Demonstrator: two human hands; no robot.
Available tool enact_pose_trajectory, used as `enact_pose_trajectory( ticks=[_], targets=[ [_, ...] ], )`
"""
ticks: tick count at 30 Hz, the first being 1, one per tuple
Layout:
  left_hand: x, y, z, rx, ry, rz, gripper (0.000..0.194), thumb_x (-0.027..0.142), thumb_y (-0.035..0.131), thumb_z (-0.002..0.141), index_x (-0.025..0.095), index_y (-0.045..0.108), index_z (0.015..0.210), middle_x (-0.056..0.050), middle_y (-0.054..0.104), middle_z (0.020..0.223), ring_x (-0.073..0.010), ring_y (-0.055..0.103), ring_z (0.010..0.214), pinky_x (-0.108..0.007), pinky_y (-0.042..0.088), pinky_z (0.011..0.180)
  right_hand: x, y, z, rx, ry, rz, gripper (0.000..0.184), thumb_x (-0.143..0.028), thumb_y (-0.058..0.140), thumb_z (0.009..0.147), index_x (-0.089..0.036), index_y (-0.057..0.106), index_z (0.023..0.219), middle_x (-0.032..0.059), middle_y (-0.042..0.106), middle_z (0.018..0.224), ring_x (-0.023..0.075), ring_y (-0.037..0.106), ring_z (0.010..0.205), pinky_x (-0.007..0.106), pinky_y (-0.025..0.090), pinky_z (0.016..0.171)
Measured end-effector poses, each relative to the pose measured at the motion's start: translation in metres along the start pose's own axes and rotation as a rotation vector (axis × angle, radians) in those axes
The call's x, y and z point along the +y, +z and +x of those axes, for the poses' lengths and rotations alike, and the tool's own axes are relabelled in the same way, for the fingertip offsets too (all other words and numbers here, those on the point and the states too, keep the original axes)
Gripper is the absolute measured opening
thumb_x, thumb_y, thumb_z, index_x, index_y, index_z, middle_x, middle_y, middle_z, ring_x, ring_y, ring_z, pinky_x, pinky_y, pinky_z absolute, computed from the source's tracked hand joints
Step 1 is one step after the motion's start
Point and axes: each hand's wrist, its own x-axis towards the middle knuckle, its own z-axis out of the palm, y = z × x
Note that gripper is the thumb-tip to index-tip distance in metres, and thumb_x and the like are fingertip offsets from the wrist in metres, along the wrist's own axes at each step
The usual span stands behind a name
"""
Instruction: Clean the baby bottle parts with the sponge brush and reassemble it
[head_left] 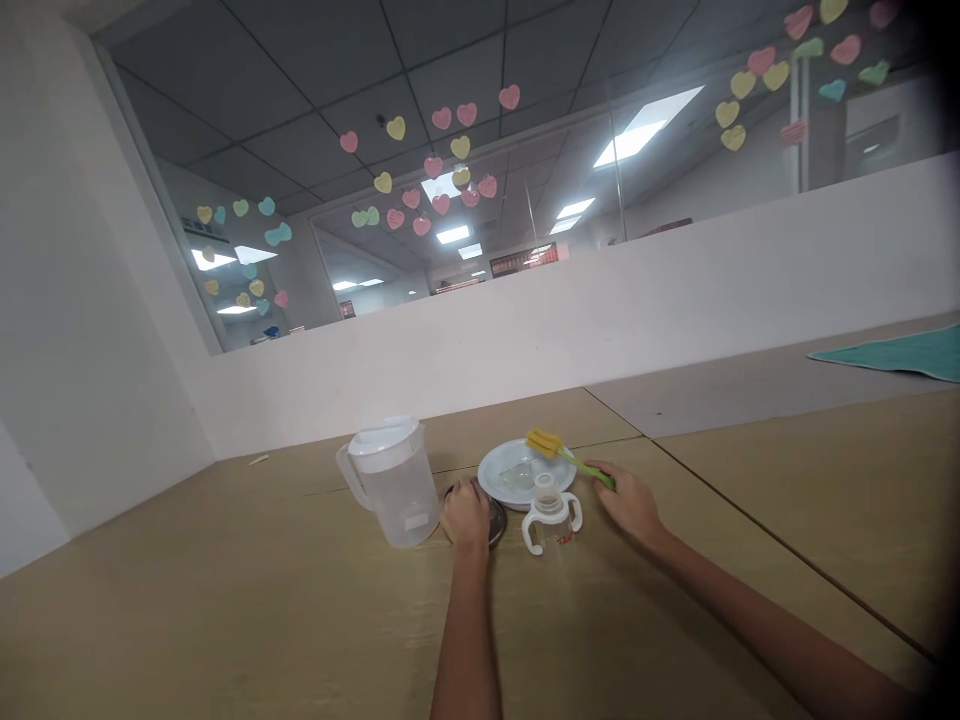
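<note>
My right hand [628, 503] is closed round the green handle of a sponge brush [551, 446], whose yellow sponge head rests over a white plate [501, 478]. My left hand [465, 516] is curled over a dark round metal object [496, 522] beside the plate; whether it grips it I cannot tell. A clear baby bottle with two white handles [551, 518] stands between my hands, in front of the plate. A clear plastic pitcher with a white lid [391, 480] stands to the left of my left hand.
The things stand on a wooden tabletop [225, 600] against a low white wall. A teal cloth [900, 352] lies far right on an adjoining surface. Behind the wall is a glass pane with several heart-shaped paper stickers.
</note>
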Motion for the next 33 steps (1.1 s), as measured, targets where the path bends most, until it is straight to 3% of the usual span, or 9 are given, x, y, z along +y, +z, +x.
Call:
enact_pose_trajectory(
  ticks=[3, 6, 11, 15, 19, 23, 29, 33],
  targets=[
    [0.016, 0.006, 0.004, -0.074, 0.124, -0.029, 0.005, 0.02, 0.061, 0.074, 0.021, 0.059, 0.069, -0.008, 0.061, 0.075, -0.0247, 0.058, 0.096, -0.033, 0.039, 0.09, -0.001, 0.003, 0.001, 0.009, 0.002, 0.025, 0.041, -0.023, 0.04, 0.08, -0.021, 0.062, 0.115, 0.0043, 0.064, 0.116, 0.0227, 0.058, 0.105, 0.031, 0.044, 0.087],
    [0.031, 0.023, 0.013, -0.208, 0.146, -0.047, 0.003, 0.02, 0.065, 0.07, 0.021, 0.062, 0.069, -0.009, 0.064, 0.079, -0.0246, 0.058, 0.096, -0.035, 0.037, 0.094, -0.003, 0.004, 0.004, 0.024, -0.015, 0.03, 0.041, -0.023, 0.04, 0.08, -0.023, 0.063, 0.113, 0.0034, 0.065, 0.115, 0.0228, 0.059, 0.103, 0.031, 0.044, 0.086],
    [0.045, 0.055, 0.027, -0.322, 0.169, -0.007, 0.023, 0.019, 0.079, 0.053, 0.021, 0.064, 0.069, -0.007, 0.066, 0.072, -0.027, 0.06, 0.095, -0.039, 0.036, 0.097, -0.004, 0.001, 0.008, 0.064, -0.015, 0.068, 0.04, -0.022, 0.04, 0.079, -0.024, 0.063, 0.112, 0.0029, 0.065, 0.115, 0.0221, 0.058, 0.106, 0.031, 0.044, 0.089],
    [0.05, 0.068, 0.027, -0.363, 0.198, 0.004, 0.025, 0.02, 0.082, 0.049, 0.024, 0.06, 0.058, -0.003, 0.063, 0.059, -0.0282, 0.061, 0.094, -0.046, 0.032, 0.101, -0.003, -0.001, 0.01, 0.063, 0.013, 0.08, 0.04, -0.023, 0.041, 0.079, -0.024, 0.063, 0.112, 0.0031, 0.064, 0.116, 0.0231, 0.058, 0.106, 0.033, 0.044, 0.089],
    [0.049, 0.066, 0.023, -0.372, 0.215, 0.001, 0.024, 0.008, 0.079, 0.049, 0.023, 0.06, 0.055, -0.003, 0.062, 0.058, -0.0281, 0.062, 0.092, -0.049, 0.029, 0.102, -0.002, -0.002, 0.011, 0.077, 0.019, 0.083, 0.039, -0.024, 0.041, 0.08, -0.023, 0.064, 0.112, 0.0034, 0.065, 0.115, 0.0234, 0.059, 0.105, 0.032, 0.045, 0.086],
    [0.042, 0.057, 0.026, -0.389, 0.233, -0.032, 0.027, 0.0, 0.07, 0.056, 0.023, 0.067, 0.069, -0.006, 0.067, 0.071, -0.0265, 0.063, 0.089, -0.049, 0.031, 0.101, -0.005, -0.004, 0.01, 0.073, 0.012, 0.096, 0.039, -0.022, 0.042, 0.079, -0.024, 0.064, 0.111, 0.0023, 0.066, 0.113, 0.0223, 0.06, 0.104, 0.031, 0.045, 0.086],
    [0.031, 0.038, 0.03, -0.379, 0.24, -0.12, 0.027, 0.011, 0.058, 0.074, 0.022, 0.067, 0.096, -0.009, 0.067, 0.104, -0.0226, 0.061, 0.098, -0.04, 0.04, 0.096, -0.005, -0.004, 0.01, 0.041, 0.018, 0.135, 0.04, -0.019, 0.044, 0.076, -0.024, 0.066, 0.109, 0.0028, 0.066, 0.112, 0.0231, 0.06, 0.103, 0.032, 0.045, 0.086],
    [0.022, 0.026, 0.019, -0.345, 0.259, -0.276, 0.026, 0.024, 0.05, 0.083, 0.021, 0.064, 0.105, -0.009, 0.065, 0.112, -0.0209, 0.059, 0.102, -0.036, 0.042, 0.094, -0.003, -0.001, 0.01, -0.009, -0.043, 0.27, 0.039, -0.017, 0.047, 0.07, -0.023, 0.071, 0.1, 0.0026, 0.068, 0.107, 0.0228, 0.061, 0.102, 0.033, 0.044, 0.09]
  ],
)
